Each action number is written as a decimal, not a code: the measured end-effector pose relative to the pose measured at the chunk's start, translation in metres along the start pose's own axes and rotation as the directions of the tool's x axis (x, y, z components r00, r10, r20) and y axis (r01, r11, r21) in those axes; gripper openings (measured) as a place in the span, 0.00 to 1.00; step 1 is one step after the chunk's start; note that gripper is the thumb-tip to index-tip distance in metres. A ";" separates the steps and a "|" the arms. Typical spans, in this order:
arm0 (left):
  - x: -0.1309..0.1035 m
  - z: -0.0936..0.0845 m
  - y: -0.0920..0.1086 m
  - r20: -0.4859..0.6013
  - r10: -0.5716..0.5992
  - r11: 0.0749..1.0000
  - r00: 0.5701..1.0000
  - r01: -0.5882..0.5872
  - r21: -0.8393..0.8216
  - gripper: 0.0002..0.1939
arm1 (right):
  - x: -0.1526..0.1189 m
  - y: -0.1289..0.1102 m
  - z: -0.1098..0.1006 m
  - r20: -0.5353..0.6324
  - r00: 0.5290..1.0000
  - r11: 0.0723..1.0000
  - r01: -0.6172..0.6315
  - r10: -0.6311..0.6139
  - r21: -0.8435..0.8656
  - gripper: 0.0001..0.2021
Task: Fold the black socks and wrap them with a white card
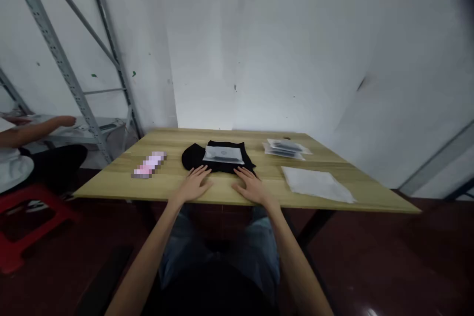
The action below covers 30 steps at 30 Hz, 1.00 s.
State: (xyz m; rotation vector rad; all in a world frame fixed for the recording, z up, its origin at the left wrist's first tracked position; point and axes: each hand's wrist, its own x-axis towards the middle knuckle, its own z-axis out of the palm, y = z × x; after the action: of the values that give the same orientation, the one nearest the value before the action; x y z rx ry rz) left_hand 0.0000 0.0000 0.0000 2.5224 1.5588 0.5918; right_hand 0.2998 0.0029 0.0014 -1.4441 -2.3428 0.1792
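Observation:
My left hand (193, 184) lies flat on the table with its fingers spread, the fingertips at the near edge of some black folded cloth (192, 157). On the other side my right hand (252, 186) rests the same way, open, its fingertips by the cloth's near right edge. Neither hand holds anything. A whitish translucent plastic packet (224, 154) with something dark inside lies on top of the black cloth, between and beyond my hands. What kind of cloth item it is, I cannot tell.
The wooden table (174, 138) also bears a blurred-out phone-like thing (150, 164) at left, a flat white plastic bag (317, 184) at right, and several stacked packets (286, 148) behind it. Metal shelving (62, 64) stands left, where another person's arm (40, 129) shows above a red stool (40, 202).

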 end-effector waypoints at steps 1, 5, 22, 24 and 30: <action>0.000 0.000 0.000 0.005 0.000 1.000 1.000 0.000 0.004 0.34 | 0.000 0.000 0.000 -0.002 1.000 1.000 -0.001 0.001 0.003 0.36; 0.000 -0.002 0.001 0.018 -0.013 1.000 1.000 0.013 0.011 0.35 | 0.000 -0.002 -0.002 -0.014 1.000 1.000 -0.003 0.003 0.018 0.36; -0.001 -0.003 0.003 -0.007 -0.005 1.000 1.000 0.005 -0.007 0.33 | 0.060 -0.001 -0.044 -0.120 0.903 0.909 -0.416 0.412 -0.008 0.28; -0.001 -0.003 0.003 0.004 -0.006 1.000 1.000 0.006 -0.009 0.33 | 0.079 0.000 -0.045 -0.038 0.869 0.864 -0.495 0.494 -0.087 0.29; -0.002 -0.001 0.000 -0.015 0.005 1.000 1.000 -0.005 -0.004 0.33 | 0.096 0.002 -0.034 -0.020 0.858 0.858 -0.513 0.513 -0.012 0.25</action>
State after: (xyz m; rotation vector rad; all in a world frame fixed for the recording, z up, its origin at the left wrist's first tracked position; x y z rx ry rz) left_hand -0.0010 -0.0014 0.0005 2.5258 1.5549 0.6159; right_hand 0.2758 0.0855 0.0564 -2.0453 -1.8928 0.2866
